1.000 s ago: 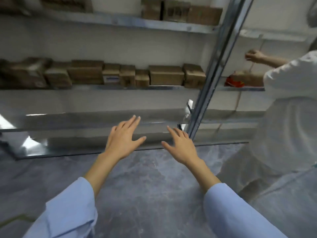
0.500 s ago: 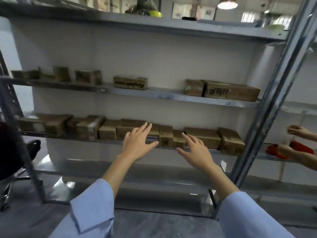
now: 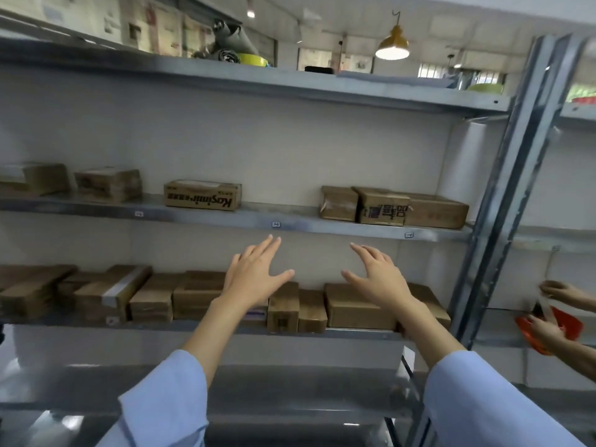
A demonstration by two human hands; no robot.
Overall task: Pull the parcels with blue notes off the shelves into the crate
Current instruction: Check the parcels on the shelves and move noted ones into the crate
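Brown cardboard parcels stand in rows on two metal shelves. The upper shelf (image 3: 258, 217) carries a printed parcel (image 3: 202, 195) in its middle and a group of parcels (image 3: 393, 206) at its right. The lower shelf (image 3: 354, 333) holds several parcels side by side, one (image 3: 358, 306) under my right hand. My left hand (image 3: 254, 272) and my right hand (image 3: 377, 275) hover open in front of the lower row, fingers spread, holding nothing. A bluish patch (image 3: 256, 314) shows on a parcel front behind my left forearm. No crate is in view.
A steel upright (image 3: 503, 204) bounds the bay on the right. Beyond it another person's hands (image 3: 554, 311) handle a red bag (image 3: 567, 327). A top shelf (image 3: 258, 79) runs overhead, and a bare bottom shelf (image 3: 290, 391) lies below my forearms.
The view has swung up from the floor to the shelves. Both hands have risen with it, still open and spread, and now sit level with the lower row of parcels.
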